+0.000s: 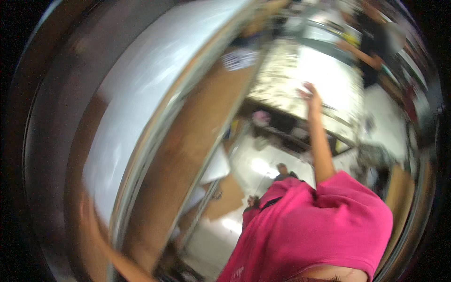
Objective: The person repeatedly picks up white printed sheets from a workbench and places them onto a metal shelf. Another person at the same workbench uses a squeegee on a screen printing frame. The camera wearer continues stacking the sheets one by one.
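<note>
At the far left, my left hand [88,212] is at the lower edge of a large white sheet [141,94]. The sheet lies on a long surface with a pale raised rim. Blur smears those fingers, so whether they grip the sheet I cannot make out. My right arm reaches away from me toward a light, patterned worktable [277,77]. Over its near part, my right hand [310,94] has its fingers loosely bent and apart, with nothing seen in them. Close beyond that hand lies a bright white sheet [329,75] on the worktable.
A brown board-like shelf [188,136] runs beside the rimmed surface, with a printed paper [239,59] at its far end. Cardboard [228,197] rests low beside it. Another person in dark clothing [371,42] is at the far side of the worktable. Pale floor [253,164] shows between.
</note>
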`<state>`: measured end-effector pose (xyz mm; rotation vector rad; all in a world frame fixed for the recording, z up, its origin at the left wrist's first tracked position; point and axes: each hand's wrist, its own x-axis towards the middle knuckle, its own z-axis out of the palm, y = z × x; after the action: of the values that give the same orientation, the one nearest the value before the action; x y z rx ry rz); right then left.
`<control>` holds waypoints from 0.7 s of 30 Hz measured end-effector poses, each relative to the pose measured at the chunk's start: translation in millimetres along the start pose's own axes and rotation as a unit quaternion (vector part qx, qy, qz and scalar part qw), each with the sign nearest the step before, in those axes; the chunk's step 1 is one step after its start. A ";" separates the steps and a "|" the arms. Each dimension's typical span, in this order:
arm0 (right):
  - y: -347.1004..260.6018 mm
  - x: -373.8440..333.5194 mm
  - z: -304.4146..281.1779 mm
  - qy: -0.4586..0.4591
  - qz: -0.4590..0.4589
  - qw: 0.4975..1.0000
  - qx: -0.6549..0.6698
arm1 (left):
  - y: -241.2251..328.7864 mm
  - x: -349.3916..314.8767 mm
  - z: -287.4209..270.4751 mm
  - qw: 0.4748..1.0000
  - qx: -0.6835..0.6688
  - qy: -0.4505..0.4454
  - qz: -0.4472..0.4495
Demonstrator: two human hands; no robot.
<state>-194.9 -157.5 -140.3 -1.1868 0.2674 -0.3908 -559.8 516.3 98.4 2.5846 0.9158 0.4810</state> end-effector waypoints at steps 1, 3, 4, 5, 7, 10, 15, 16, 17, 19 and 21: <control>-0.4 21.4 -4.0 0.045 0.039 0.995 0.080 | -13.8 -8.4 4.3 1.000 0.002 0.018 -0.003; 9.1 78.6 -43.2 0.095 0.035 0.967 0.234 | -25.4 -14.2 18.0 0.998 0.021 0.050 -0.019; 8.0 107.2 -59.5 0.120 0.045 0.945 0.302 | -22.7 -16.8 26.8 0.997 0.031 0.067 -0.027; 9.4 135.4 -80.1 0.145 0.036 0.934 0.324 | -18.6 -19.1 34.4 0.995 0.042 0.078 -0.035; 11.1 177.3 -111.9 0.185 0.026 0.916 0.354 | -19.5 -20.2 48.6 0.993 0.059 0.093 -0.053; 22.2 232.2 -141.1 0.207 0.046 0.933 0.290 | -15.7 -28.5 62.7 0.988 0.080 0.112 -0.074; 66.1 290.9 -138.4 0.168 0.085 0.956 0.226 | -22.2 -80.2 46.0 0.978 0.116 0.139 -0.100; 73.6 296.8 -129.4 0.142 0.093 0.965 0.198 | -28.2 -96.1 37.4 0.977 0.121 0.141 -0.104; 98.9 316.6 -159.0 0.132 0.041 0.977 0.164 | -32.7 -89.5 38.7 0.982 0.111 0.132 -0.080; 126.9 310.5 -187.3 0.041 -0.086 0.995 -0.004 | -58.6 -94.4 22.9 0.990 0.082 0.111 -0.004; 127.5 282.6 -147.9 0.019 -0.009 0.998 0.062 | -73.6 -145.7 -20.1 0.989 0.060 0.123 0.057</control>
<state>20.3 -363.2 -311.6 -1.0612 0.2616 -0.4405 -714.1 479.2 55.5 2.7403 0.9021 0.8144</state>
